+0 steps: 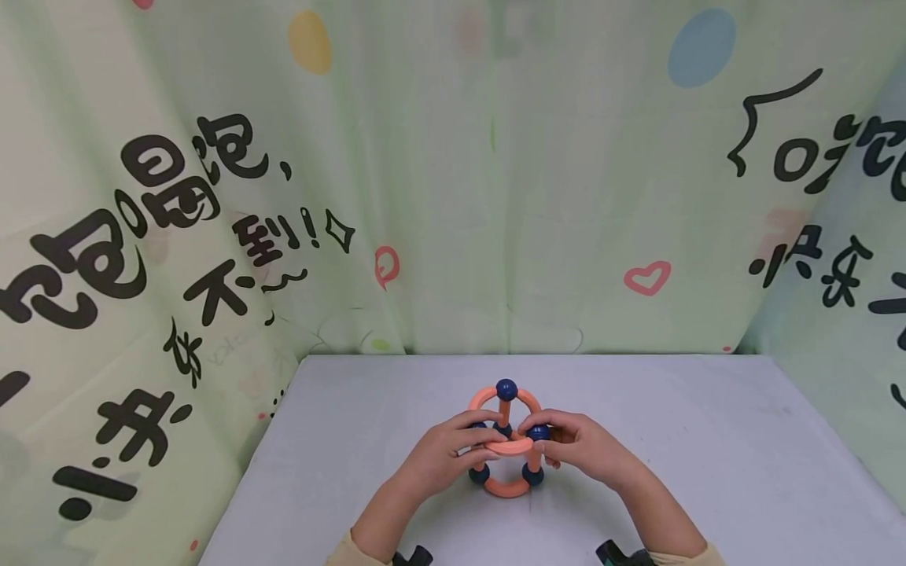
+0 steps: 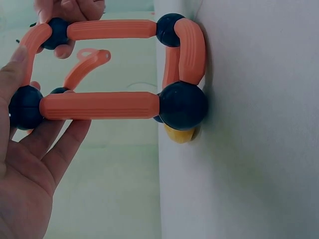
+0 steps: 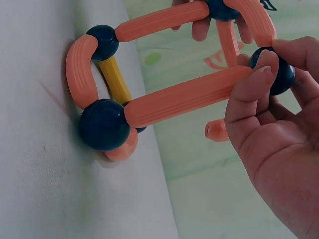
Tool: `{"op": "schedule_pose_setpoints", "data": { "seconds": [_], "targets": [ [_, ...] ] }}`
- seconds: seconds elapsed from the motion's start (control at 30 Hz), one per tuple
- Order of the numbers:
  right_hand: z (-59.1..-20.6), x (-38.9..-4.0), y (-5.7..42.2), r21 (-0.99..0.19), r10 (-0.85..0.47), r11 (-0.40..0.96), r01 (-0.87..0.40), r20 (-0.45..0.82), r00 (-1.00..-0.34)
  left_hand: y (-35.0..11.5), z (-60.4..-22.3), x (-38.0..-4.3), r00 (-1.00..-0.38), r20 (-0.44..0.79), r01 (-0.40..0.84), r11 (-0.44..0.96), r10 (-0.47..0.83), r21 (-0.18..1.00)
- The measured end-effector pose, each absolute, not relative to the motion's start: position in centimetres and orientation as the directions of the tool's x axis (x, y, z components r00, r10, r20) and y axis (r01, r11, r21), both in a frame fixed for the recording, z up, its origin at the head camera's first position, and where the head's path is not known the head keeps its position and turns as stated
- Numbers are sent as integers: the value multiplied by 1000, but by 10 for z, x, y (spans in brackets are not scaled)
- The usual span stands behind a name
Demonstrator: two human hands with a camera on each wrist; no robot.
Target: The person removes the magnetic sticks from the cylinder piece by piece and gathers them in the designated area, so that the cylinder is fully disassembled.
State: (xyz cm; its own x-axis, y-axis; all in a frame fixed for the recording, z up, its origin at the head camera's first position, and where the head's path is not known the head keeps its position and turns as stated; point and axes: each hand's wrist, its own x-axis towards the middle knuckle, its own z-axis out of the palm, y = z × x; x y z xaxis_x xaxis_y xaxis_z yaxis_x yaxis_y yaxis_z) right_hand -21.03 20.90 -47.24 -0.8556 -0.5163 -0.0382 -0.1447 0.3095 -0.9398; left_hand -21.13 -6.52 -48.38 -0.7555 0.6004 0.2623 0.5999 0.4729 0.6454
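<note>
A toy frame of orange rods (image 1: 506, 489) and dark blue balls stands on the table, with one ball (image 1: 506, 389) at its peak. My left hand (image 1: 442, 457) holds its upper left corner, thumb and fingers around a blue ball (image 2: 26, 107) in the left wrist view. At the upper right corner, my right hand (image 1: 589, 446) pinches another blue ball (image 3: 281, 74) between thumb and fingers. A straight orange rod (image 3: 184, 97) runs down from that ball to a lower ball (image 3: 104, 124). Behind it shows a yellow rod (image 3: 115, 79). Fingers hide part of the upper joints.
The frame's lower balls rest on a pale table (image 1: 354, 409). A light green printed curtain (image 1: 453, 196) hangs behind the table and along its sides. Black devices (image 1: 418, 556) sit at both wrists near the bottom of the head view.
</note>
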Motion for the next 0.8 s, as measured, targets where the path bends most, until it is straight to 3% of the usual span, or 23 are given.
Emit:
{"op": "schedule_pose_setpoints", "data": {
  "seconds": [0.2,0.57,0.8],
  "targets": [
    [-474,-211,207,-940,-505,306,-152,-25,-863,-64,-484,-210,-786,222,555,503,577,662],
    [-474,-214,207,-938,-455,321,-133,-30,-890,-66,-485,-211,-766,263,589,477,587,652],
    [-476,-216,209,-941,-494,304,-145,-26,-869,-67,-486,-212,-773,240,576,491,587,654]
  ]
}}
